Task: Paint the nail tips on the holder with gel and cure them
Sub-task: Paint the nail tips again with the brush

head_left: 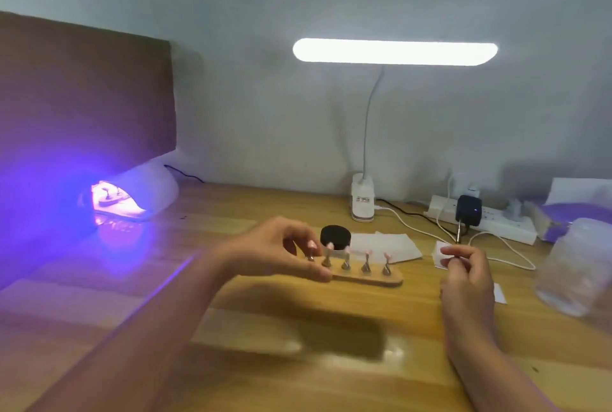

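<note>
While our left hand (281,252) grips the long wooden holder (374,277) of pink nail tips (367,254) over the desk (298,203) — right hand (463,269) pinching a thin tool (470,257) — we should keep it level; wet gel may run.

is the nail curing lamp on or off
On. The nail curing lamp glows violet inside its opening and throws purple light over the wooden table before it.
</note>
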Demonstrator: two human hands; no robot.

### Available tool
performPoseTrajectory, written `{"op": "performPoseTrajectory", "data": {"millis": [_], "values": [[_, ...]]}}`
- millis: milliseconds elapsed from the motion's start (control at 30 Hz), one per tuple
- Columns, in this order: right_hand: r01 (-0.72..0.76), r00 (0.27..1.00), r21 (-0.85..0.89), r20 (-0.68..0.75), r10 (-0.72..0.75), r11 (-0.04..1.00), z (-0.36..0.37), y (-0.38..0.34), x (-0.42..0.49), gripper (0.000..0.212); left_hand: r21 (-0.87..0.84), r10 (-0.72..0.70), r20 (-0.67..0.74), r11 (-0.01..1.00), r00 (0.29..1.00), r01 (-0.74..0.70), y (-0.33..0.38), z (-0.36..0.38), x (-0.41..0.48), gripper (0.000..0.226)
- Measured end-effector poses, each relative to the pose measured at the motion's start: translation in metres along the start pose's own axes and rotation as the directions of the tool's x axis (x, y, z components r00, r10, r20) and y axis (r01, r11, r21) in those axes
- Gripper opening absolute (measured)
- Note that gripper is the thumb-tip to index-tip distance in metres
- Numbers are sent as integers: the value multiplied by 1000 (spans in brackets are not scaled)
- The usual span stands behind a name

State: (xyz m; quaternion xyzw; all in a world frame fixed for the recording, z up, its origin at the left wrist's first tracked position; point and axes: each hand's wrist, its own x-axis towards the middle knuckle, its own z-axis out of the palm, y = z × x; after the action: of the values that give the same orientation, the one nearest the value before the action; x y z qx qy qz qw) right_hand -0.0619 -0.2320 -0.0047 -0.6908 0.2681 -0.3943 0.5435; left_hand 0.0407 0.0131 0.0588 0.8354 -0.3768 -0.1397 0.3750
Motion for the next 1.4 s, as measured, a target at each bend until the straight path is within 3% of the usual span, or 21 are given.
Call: {"op": "performPoseTrajectory", "data": {"millis": [67, 167, 367, 500, 633, 800, 867, 1000, 1133, 1300, 1400], "values": [[-73, 996, 90, 65, 68, 993, -5, 0, 2, 29, 80, -21, 3, 997, 1000, 21, -6, 33, 12, 51], [-117, 966, 79, 240, 95, 990, -16, -3, 5, 31, 177, -11, -93, 984, 996, 27, -14, 62, 17, 55], [-169, 932, 195, 351, 92, 966, -29, 3, 10, 37, 359, 144, -292, 933, 945, -31, -22, 91, 20, 62], [27, 920, -14, 392, -20, 1000, -23, 4, 8, 44, 340, 133, -319, 940, 939, -17, -23, 90, 21, 61], [86, 921, 42, 378, -95, 995, -21, 6, 6, 21, 288, 158, -325, 956, 933, -61, -23, 89, 19, 51], [278, 899, -82, 372, -229, 957, -20, 7, 0, 20, 113, 87, -352, 992, 932, -50, -26, 88, 21, 33], [295, 885, -129, 410, -220, 947, -19, 7, 0, 27, 58, 72, -349, 997, 934, -55, -28, 87, 21, 29], [273, 856, -227, 501, -128, 935, -19, 4, -2, 41, 117, 74, -368, 993, 927, -33, -24, 88, 19, 22], [388, 839, -327, 512, -184, 861, -19, 2, -7, 51, 171, 60, -401, 985, 914, 11, -22, 88, 17, 21], [420, 855, -325, 456, -249, 847, -22, -2, -9, 35, 171, 97, -415, 985, 904, -27, -20, 88, 14, 25], [425, 863, -308, 421, -279, 851, -24, -4, -13, 20, 153, 126, -328, 985, 936, -79, -18, 89, 13, 36]]}}
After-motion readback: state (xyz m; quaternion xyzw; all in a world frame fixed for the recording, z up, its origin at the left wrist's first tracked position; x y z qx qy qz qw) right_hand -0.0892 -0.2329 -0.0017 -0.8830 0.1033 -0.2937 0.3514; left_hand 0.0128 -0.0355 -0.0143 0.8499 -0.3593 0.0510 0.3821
